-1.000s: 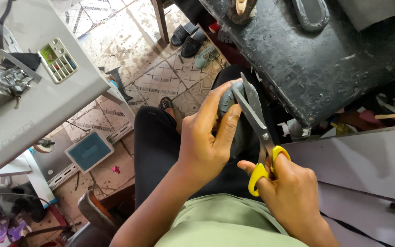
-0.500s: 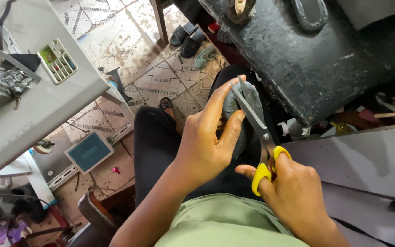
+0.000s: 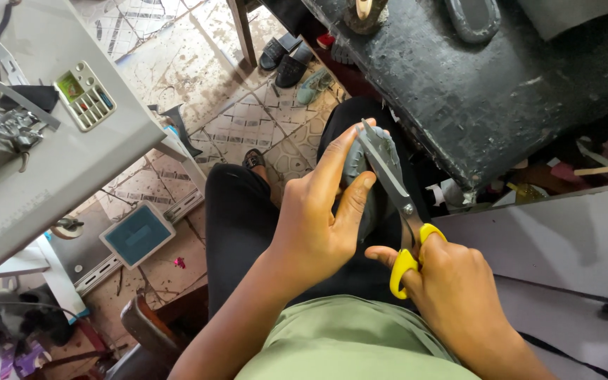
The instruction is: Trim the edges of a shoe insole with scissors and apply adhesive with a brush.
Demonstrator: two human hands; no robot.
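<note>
My left hand (image 3: 318,218) grips a small grey piece of material (image 3: 360,165) and holds it up over my lap, fingers wrapped around its left side. In my right hand (image 3: 452,295) is a pair of yellow-handled scissors (image 3: 402,218), fingers through the yellow loops. The metal blades point up and away along the right edge of the grey piece, nearly closed against it. My black trousers (image 3: 241,225) and green shirt (image 3: 346,338) lie below the hands.
A dark, worn work table (image 3: 473,84) stands ahead on the right. A white sewing-machine table (image 3: 58,162) with a small compartment tray (image 3: 84,96) sits to the left. Sandals (image 3: 286,60) lie on the tiled floor, a blue-topped pedal (image 3: 137,234) lower left, a grey bench (image 3: 564,246) at right.
The scissors and both hands have shifted slightly right and down. The blades stay against the grey piece's edge and look a little more closed.
</note>
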